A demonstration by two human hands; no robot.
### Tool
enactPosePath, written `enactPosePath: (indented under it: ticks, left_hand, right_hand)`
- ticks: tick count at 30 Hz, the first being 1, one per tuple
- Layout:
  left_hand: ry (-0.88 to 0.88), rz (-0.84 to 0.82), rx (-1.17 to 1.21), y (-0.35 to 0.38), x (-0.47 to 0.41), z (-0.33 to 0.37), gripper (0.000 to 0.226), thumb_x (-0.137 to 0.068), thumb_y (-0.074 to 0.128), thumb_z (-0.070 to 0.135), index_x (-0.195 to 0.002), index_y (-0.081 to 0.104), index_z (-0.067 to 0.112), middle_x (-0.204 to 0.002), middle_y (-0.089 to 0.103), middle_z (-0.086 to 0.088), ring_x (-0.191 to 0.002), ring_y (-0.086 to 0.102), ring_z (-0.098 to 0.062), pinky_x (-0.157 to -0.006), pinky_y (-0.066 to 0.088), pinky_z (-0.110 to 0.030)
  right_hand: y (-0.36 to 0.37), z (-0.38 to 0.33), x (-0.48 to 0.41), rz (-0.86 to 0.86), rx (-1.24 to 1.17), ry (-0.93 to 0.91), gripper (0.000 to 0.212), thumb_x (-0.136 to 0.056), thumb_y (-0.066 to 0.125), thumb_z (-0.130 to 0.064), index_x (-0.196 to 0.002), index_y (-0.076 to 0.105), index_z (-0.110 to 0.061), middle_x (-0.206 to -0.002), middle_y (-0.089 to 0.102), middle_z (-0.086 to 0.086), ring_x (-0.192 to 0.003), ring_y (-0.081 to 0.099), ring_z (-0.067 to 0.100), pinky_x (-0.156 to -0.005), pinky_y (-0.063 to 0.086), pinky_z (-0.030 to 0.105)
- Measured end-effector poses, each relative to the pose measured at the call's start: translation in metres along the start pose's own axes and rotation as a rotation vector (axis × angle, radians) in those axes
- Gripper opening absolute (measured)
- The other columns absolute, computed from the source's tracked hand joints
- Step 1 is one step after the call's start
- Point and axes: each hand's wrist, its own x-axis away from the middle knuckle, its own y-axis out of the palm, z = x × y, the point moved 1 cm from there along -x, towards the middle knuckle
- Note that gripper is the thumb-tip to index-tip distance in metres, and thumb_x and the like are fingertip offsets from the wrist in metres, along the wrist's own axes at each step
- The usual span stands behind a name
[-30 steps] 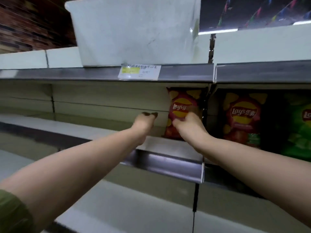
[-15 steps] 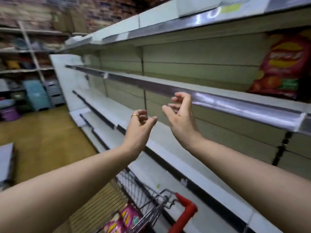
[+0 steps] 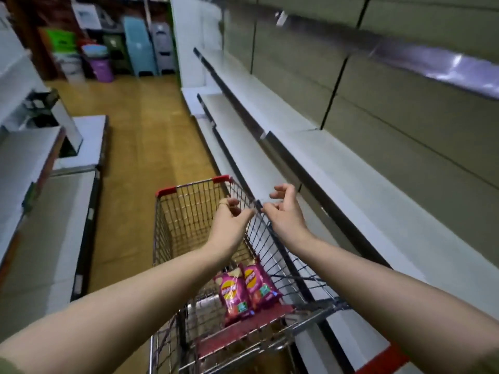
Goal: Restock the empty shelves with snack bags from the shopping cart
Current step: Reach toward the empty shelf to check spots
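Both empty, fingers loose: left grip [image 3: 229, 222], right grip [image 3: 286, 215]. Below them, bags [image 3: 233, 295] in cart [image 3: 194, 185]: likely light, crushable; take by top seam.

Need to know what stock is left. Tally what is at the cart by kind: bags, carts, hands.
Pink snack bags: 2
Shopping cart: 1
Hands: 2, left hand and right hand, both holding nothing
Total: 5

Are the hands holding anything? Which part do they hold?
Nothing is held. The left hand and right hand hang empty, fingers loosely curled, above the cart. Two bags lie in the cart, untouched.
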Motion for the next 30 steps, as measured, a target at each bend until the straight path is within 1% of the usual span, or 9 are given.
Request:
enactPosePath:
  ticks: [4, 6, 9, 13, 16, 19, 21, 25, 30]
  left_hand:
    - [-0.147, 0.026, 0.026, -0.007, -0.021, -0.039, 0.039, -0.092, 0.058, 0.016, -0.126, 0.042, 0.008, -0.1, 0.051, 0.003, -0.1, 0.048, -0.014, -0.085, 0.039, -0.025]
    - [-0.247, 0.037, 0.055, -0.009, -0.03, -0.066, 0.034, -0.091, 0.058, 0.017, -0.121, 0.043, 0.011, -0.093, 0.051, 0.006, -0.101, 0.054, -0.019, -0.091, 0.047, -0.036]
    - [-0.388, 0.063, 0.083, -0.011, -0.042, -0.11, 0.028, -0.09, 0.059, 0.02, -0.112, 0.041, 0.016, -0.099, 0.054, 0.0, -0.107, 0.058, -0.028, -0.098, 0.046, -0.047]
    - [-0.546, 0.133, 0.121, -0.012, -0.056, -0.165, 0.035, -0.09, 0.058, 0.021, -0.119, 0.045, 0.005, -0.11, 0.059, -0.008, -0.107, 0.056, -0.026, -0.088, 0.043, -0.034]
    - [-0.602, 0.179, 0.086, -0.012, -0.07, -0.193, 0.036, -0.092, 0.057, 0.024, -0.121, 0.046, 0.006, -0.11, 0.06, -0.007, -0.096, 0.057, -0.021, -0.069, 0.043, -0.027]
    - [-0.66, 0.232, 0.077, -0.01, -0.084, -0.22, 0.037, -0.091, 0.059, 0.022, -0.122, 0.047, 0.005, -0.114, 0.061, -0.012, -0.081, 0.053, -0.014, -0.063, 0.042, -0.025]
    - [-0.708, 0.253, 0.095, -0.008, -0.088, -0.239, 0.042, -0.092, 0.058, 0.02, -0.128, 0.042, 0.005, -0.114, 0.059, -0.012, -0.076, 0.052, -0.011, -0.061, 0.042, -0.021]
    - [-0.814, 0.309, 0.079, -0.003, -0.09, -0.281, 0.05, -0.091, 0.059, 0.022, -0.133, 0.039, 0.004, -0.123, 0.057, -0.014, -0.109, 0.058, -0.028, -0.095, 0.048, -0.04]
    - [-0.902, 0.364, 0.061, 0.003, -0.091, -0.323, 0.05, -0.089, 0.061, 0.025, -0.131, 0.042, 0.006, -0.12, 0.058, -0.013, -0.111, 0.058, -0.033, -0.098, 0.047, -0.042]
  right_hand:
    - [0.029, 0.044, -0.017, -0.075, 0.096, 0.108, 0.036, -0.089, 0.054, -0.014, -0.117, 0.033, -0.021, -0.112, 0.047, 0.001, -0.089, 0.053, 0.015, -0.089, 0.047, 0.042]
    - [0.043, 0.067, -0.025, -0.11, 0.141, 0.153, 0.035, -0.089, 0.055, -0.015, -0.114, 0.033, -0.022, -0.111, 0.047, 0.002, -0.088, 0.05, 0.014, -0.087, 0.046, 0.041]
    - [0.062, 0.109, -0.038, -0.191, 0.22, 0.256, 0.038, -0.09, 0.056, -0.015, -0.121, 0.035, -0.013, -0.113, 0.045, 0.004, -0.096, 0.048, 0.016, -0.085, 0.042, 0.031]
    - [0.084, 0.174, -0.054, -0.331, 0.334, 0.403, 0.046, -0.088, 0.06, -0.022, -0.125, 0.036, -0.008, -0.121, 0.05, 0.011, -0.099, 0.055, 0.025, -0.068, 0.044, 0.02]
    - [0.107, 0.22, -0.066, -0.431, 0.409, 0.478, 0.053, -0.085, 0.065, -0.028, -0.126, 0.04, -0.004, -0.119, 0.055, 0.014, -0.108, 0.056, 0.03, -0.08, 0.046, 0.029]
    - [0.137, 0.263, -0.078, -0.551, 0.4, 0.583, 0.05, -0.083, 0.07, -0.031, -0.117, 0.044, -0.006, -0.113, 0.06, 0.013, -0.105, 0.058, 0.028, -0.087, 0.049, 0.037]
    - [0.157, 0.293, -0.087, -0.563, 0.41, 0.637, 0.061, -0.081, 0.071, -0.033, -0.125, 0.044, -0.001, -0.121, 0.059, 0.015, -0.11, 0.058, 0.03, -0.093, 0.048, 0.039]
    - [0.191, 0.342, -0.091, -0.598, 0.5, 0.778, 0.09, -0.079, 0.071, -0.043, -0.142, 0.027, 0.002, -0.142, 0.042, 0.018, -0.13, 0.041, 0.034, -0.106, 0.037, 0.039]
    - [0.221, 0.386, -0.074, -0.521, 0.515, 0.932, 0.109, -0.075, 0.077, -0.036, -0.148, 0.003, -0.003, -0.147, 0.031, 0.025, -0.135, 0.033, 0.037, -0.108, 0.029, 0.043]
